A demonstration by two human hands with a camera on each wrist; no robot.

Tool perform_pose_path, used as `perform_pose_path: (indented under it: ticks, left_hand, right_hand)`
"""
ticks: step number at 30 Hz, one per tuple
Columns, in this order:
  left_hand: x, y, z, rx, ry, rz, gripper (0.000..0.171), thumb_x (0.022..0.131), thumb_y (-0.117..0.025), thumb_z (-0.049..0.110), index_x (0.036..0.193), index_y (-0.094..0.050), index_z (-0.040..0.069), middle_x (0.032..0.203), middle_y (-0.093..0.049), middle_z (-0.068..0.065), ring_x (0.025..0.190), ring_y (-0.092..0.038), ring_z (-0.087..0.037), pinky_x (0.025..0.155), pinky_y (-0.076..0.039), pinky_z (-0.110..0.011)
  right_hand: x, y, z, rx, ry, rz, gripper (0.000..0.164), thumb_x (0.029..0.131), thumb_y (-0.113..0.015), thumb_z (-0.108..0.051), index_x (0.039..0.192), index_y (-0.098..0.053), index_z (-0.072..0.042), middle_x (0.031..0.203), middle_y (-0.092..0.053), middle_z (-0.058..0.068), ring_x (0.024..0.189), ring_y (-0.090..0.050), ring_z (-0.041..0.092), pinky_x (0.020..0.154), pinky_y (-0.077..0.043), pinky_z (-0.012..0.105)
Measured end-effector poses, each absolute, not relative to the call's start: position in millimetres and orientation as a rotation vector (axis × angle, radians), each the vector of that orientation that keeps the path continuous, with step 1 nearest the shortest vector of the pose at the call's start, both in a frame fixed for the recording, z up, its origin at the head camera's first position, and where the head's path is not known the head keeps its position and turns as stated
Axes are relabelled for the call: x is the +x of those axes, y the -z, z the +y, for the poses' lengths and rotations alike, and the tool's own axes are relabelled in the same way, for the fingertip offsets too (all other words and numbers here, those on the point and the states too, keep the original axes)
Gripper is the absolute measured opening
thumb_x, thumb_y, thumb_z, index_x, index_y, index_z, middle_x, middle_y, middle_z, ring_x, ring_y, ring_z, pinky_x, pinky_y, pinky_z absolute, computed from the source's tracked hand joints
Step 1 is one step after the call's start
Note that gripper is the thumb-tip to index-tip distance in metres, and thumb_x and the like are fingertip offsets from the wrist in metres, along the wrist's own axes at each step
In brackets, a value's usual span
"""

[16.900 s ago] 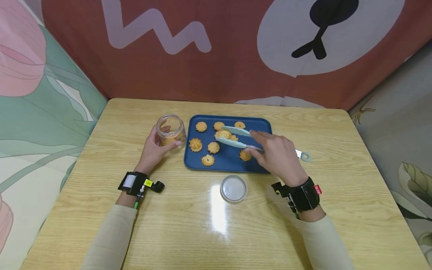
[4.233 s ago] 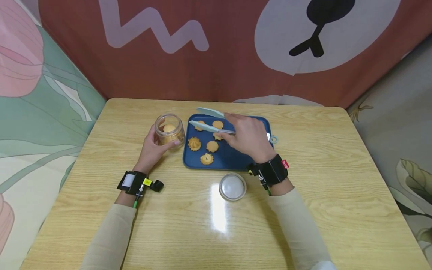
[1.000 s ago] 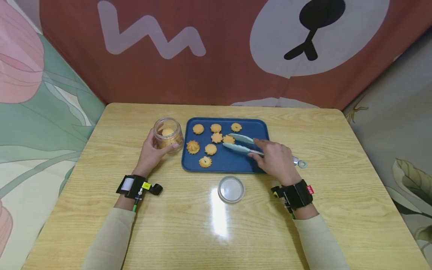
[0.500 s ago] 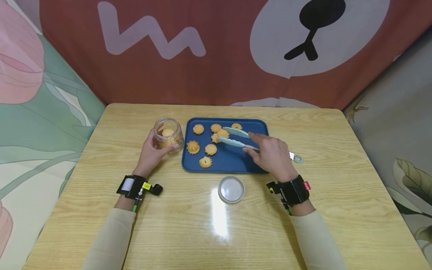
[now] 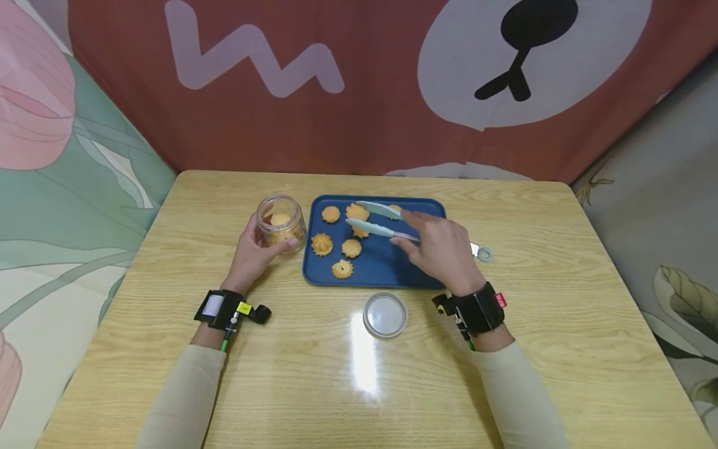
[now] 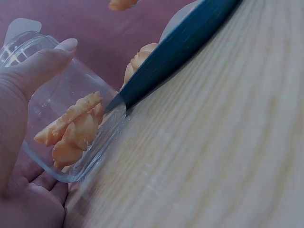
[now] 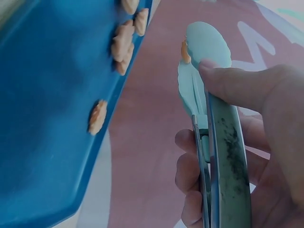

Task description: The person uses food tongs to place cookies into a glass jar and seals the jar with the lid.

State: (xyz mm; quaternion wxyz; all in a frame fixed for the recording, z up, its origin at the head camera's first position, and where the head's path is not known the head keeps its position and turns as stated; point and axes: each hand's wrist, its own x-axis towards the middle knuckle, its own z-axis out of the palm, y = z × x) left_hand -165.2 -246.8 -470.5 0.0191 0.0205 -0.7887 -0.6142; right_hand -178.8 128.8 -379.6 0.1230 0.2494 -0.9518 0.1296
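My left hand (image 5: 249, 257) grips a clear jar (image 5: 300, 232), standing on the table left of the blue tray (image 5: 392, 268). Cookies (image 6: 78, 130) lie in the jar, and its mouth is uncovered. With thumb and fingers, my right hand (image 5: 449, 252) squeezes a pair of tongs (image 5: 371, 229) with pale blue tips. Between those tips is a cookie (image 5: 357, 211), its edge also visible in the right wrist view. The tongs hang over the upper part of the tray, partly hiding cookies beneath. Several other cookies, such as a star-shaped cookie (image 5: 322, 244), lie on the tray.
A round lid (image 5: 385, 315) lies on the wooden table (image 5: 303, 386) just in front of the tray. A printed cloth (image 5: 381, 118) rises behind the table's far edge.
Over the last second, the tongs took up a cookie from the middle of the tray. My right hand has carried it left and slightly away from me. My left hand and the jar stay in place.
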Motion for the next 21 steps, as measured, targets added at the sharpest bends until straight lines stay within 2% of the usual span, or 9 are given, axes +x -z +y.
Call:
perform_pose_path:
  ticks: [3,8,12,19,21]
  left_hand:
    - [-165.9,471.1,-246.9,0.074,1.899,-2.455,0.097,0.090,-0.085,0.022,0.167,-0.027,0.028,0.171,-0.032,-0.013,0.163,-0.025,-0.027,0.136,-0.019,-0.047]
    - [-168.2,473.8,-248.6,0.074,1.889,-2.466,0.096,0.091,-0.084,0.018,0.167,-0.026,0.024,0.171,-0.031,-0.017,0.163,-0.023,-0.030,0.137,-0.017,-0.048]
    - [-168.0,473.7,-249.2,0.068,1.886,-2.461,0.096,0.090,-0.085,0.019,0.167,-0.027,0.026,0.171,-0.032,-0.014,0.163,-0.025,-0.028,0.136,-0.018,-0.048]
    - [-167.9,475.4,-250.5,0.023,1.881,-2.435,0.097,0.088,-0.087,0.023,0.166,-0.029,0.028,0.171,-0.035,-0.010,0.162,-0.027,-0.025,0.136,-0.019,-0.048]
    - [-167.3,475.6,-250.6,0.022,1.881,-2.438,0.097,0.088,-0.087,0.024,0.166,-0.029,0.030,0.170,-0.035,-0.010,0.163,-0.027,-0.025,0.136,-0.019,-0.048]
  right_hand:
    - [-179.4,376.7,123.8,0.748,-0.382,-2.764,0.062,0.094,-0.077,-0.047,0.145,-0.065,-0.014,0.128,-0.076,0.017,0.073,-0.073,0.031,0.045,-0.047,0.033]
    - [-179.7,372.5,116.7,0.768,-0.391,-2.755,0.061,0.094,-0.077,-0.047,0.145,-0.065,-0.014,0.129,-0.075,0.018,0.084,-0.076,0.034,0.049,-0.053,0.037]
    - [-180.1,368.6,110.7,0.779,-0.403,-2.749,0.061,0.094,-0.077,-0.047,0.144,-0.066,-0.013,0.127,-0.076,0.017,0.079,-0.075,0.032,0.049,-0.053,0.036]
    - [-179.8,359.7,97.8,0.805,-0.443,-2.728,0.059,0.094,-0.078,-0.045,0.141,-0.068,-0.012,0.123,-0.078,0.012,0.080,-0.075,0.027,0.056,-0.055,0.036]
    - [-179.5,358.0,93.9,0.812,-0.444,-2.728,0.059,0.094,-0.078,-0.045,0.141,-0.068,-0.012,0.123,-0.078,0.013,0.072,-0.071,0.025,0.052,-0.052,0.035]
